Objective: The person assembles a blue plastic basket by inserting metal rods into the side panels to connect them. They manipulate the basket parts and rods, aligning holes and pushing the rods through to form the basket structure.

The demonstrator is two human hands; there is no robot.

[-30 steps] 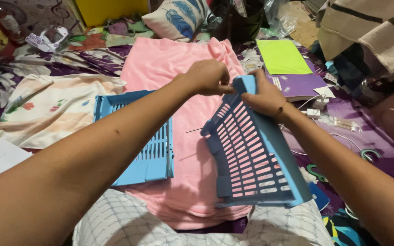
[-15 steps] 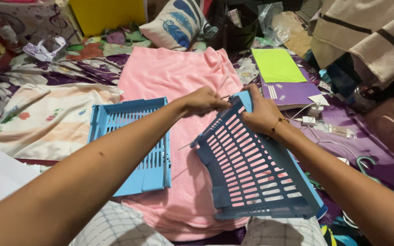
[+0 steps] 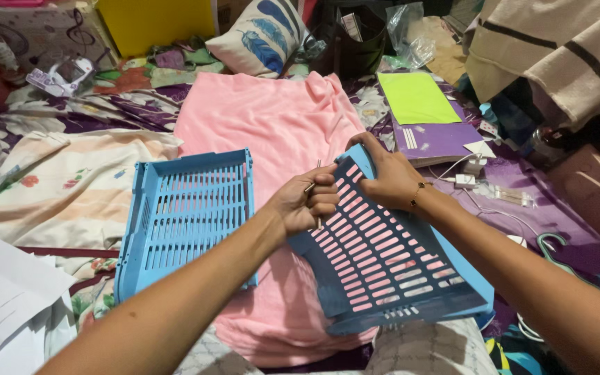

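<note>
Blue plastic marks the working things here, and going from the left, white paper sheets (image 3: pixel 1 305) lie at the edge beside a pale floral cloth (image 3: pixel 64 180), then a flat blue slotted tray (image 3: pixel 185 215) rests partly on the pink cloth (image 3: pixel 272 125), untouched by either hand. Just right of it the left hand (image 3: pixel 303 201) is curled shut, its fingers pinching a thin metal rod (image 3: pixel 312 186) that stands roughly upright, its tip poking above the knuckles. That rod sits right against the upper left edge of the tilted blue tray (image 3: pixel 390 257), whose long axis runs from its raised far corner down and to the right toward the lap. The right hand (image 3: pixel 383 177) clasps that raised far corner, fingers wrapped over the rim, so both hands meet at the same end, the left one nearer the rod. Farther right lie a purple folder (image 3: pixel 439 139) with a green sheet (image 3: pixel 414 97) on it, white cables (image 3: pixel 494 201) and a charger plug; none of it crowds the hands.
</note>
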